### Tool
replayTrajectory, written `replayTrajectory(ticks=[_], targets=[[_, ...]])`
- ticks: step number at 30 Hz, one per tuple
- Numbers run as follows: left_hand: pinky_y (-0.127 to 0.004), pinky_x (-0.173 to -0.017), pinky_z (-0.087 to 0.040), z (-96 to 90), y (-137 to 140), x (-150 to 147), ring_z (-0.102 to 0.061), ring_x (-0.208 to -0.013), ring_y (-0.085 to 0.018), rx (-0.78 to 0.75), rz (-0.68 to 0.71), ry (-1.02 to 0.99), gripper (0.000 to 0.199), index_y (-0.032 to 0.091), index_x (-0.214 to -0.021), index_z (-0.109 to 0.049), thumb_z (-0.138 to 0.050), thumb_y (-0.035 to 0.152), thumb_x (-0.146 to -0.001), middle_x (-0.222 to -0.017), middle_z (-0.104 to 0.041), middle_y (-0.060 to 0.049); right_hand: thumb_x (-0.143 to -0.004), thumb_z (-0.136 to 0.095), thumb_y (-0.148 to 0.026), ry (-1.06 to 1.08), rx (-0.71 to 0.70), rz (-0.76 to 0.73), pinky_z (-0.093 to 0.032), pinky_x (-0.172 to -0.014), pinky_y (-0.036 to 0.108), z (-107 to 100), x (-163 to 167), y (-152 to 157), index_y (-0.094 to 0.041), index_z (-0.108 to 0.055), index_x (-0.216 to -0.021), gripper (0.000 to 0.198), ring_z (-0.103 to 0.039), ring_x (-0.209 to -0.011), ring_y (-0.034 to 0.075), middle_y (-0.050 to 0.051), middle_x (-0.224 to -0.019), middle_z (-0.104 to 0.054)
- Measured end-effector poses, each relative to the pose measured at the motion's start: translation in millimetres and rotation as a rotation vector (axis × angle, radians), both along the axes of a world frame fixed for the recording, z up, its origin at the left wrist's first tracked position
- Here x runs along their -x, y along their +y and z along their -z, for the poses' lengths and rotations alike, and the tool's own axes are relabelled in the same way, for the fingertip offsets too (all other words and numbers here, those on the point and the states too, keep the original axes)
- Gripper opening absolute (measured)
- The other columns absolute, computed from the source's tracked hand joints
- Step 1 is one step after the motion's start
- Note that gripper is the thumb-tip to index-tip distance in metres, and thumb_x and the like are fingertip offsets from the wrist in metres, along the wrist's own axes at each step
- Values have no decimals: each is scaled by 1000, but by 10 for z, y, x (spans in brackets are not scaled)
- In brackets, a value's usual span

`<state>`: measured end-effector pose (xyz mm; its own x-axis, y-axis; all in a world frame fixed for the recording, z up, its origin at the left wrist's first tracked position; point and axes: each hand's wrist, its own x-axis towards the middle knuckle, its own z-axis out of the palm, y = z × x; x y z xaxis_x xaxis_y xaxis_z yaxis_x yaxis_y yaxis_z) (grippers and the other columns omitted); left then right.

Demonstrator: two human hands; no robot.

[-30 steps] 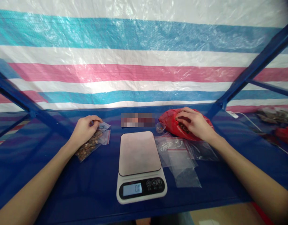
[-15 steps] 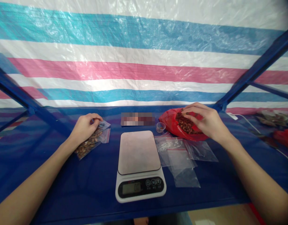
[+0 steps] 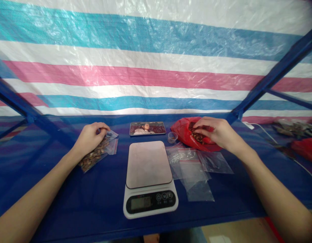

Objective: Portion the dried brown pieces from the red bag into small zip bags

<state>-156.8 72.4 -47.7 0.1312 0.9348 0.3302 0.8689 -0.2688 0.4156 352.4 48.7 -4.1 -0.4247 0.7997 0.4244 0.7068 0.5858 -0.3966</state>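
My left hand rests on the left with its fingers closed on the top of a clear zip bag, which is filled with brown seed-like pieces and lies on the blue table. My right hand reaches into an opened red plastic bag, thumb and fingertips drawn together at the reddish-brown pieces inside. Whatever sits between those fingertips is too small to make out. Between the hands stands a white kitchen scale with a bare plate; its display seems to read 0.0.
Several flat clear zip bags overlap right of the scale. A small clear cup stands beside the red bag. Behind the scale, a phone shows a picture. At far right lie another red bag and a white cable. Blue frame bars slant on both sides.
My right hand has lowered slightly, its fingertips now deeper in the red bag. The left hand keeps its place on the zip bag. The whole view has shifted a little.
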Motion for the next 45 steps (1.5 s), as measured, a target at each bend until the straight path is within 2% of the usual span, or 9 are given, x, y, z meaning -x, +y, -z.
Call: replayTrajectory(ticks=[8,13,19,25,31,38,41,44,45], targets=[[-36,-84,-55,21,16,8,-76,-89,-28,10,5,-4,36,22,-87,-78,-46,38,-82,-94,-82,-8,-98,-68,-44,47,11,48,-62,-80,42,50,-43,39,-24,-80,-91,25,-79,-84,29,10,-97,-83],[-36,-86,-55,23,21,-7,-75,-90,-28,3,25,-9,35,22,-86,-77,-46,38,-82,-94,-82,-8,-94,-75,-46,150,-20,94,-60,-86,44,-44,-31,24,-23,-80,-87,24,-77,-86,29,9,-93,-82],[-35,-85,-55,13,6,-26,-75,-89,-28,-9,48,-10,35,23,-86,-77,-46,39,-82,-93,-82,-7,-93,-78,-32,266,-53,40,-59,-85,39,-179,370,-47,-22,-79,-88,11,-76,-87,24,7,-94,-82],[-35,-84,-56,12,6,-37,-75,-88,-28,-6,40,-2,35,23,-85,-77,-46,38,-82,-93,-82,-7,-96,-74,-20,178,46,-144,-56,-77,34,11,817,-6,-21,-79,-90,8,-73,-82,20,5,-93,-80],[-37,-87,-56,57,42,-16,-76,-92,-28,0,58,7,36,23,-86,-78,-46,38,-83,-95,-83,-7,-96,-75,-16,126,26,-172,-55,-83,34,157,823,37,-22,-79,-92,8,-74,-88,22,5,-96,-81],[-35,-89,-57,57,39,-17,-76,-91,-27,2,63,2,34,24,-85,-77,-47,38,-83,-95,-83,-6,-99,-74,-24,103,30,-155,-56,-83,36,110,837,6,-21,-78,-87,13,-74,-85,22,5,-93,-80],[-35,-89,-57,30,20,-32,-76,-91,-27,4,57,-5,34,23,-85,-77,-46,38,-83,-94,-83,-6,-101,-70,-27,162,-57,-79,-57,-85,36,-15,749,-51,-22,-79,-90,15,-75,-87,22,5,-95,-82],[-35,-89,-57,8,3,-45,-76,-91,-27,-1,50,-10,34,23,-84,-77,-46,37,-82,-93,-83,-6,-99,-70,-33,287,-166,148,-59,-82,36,-103,467,-46,-22,-78,-92,16,-76,-83,23,6,-92,-82],[-35,-88,-57,3,-1,-48,-76,-90,-27,-2,50,-10,33,23,-84,-77,-46,37,-82,-93,-83,-6,-99,-70,-35,298,-143,198,-60,-79,36,-97,344,-19,-22,-78,-93,16,-76,-78,23,6,-88,-81]])
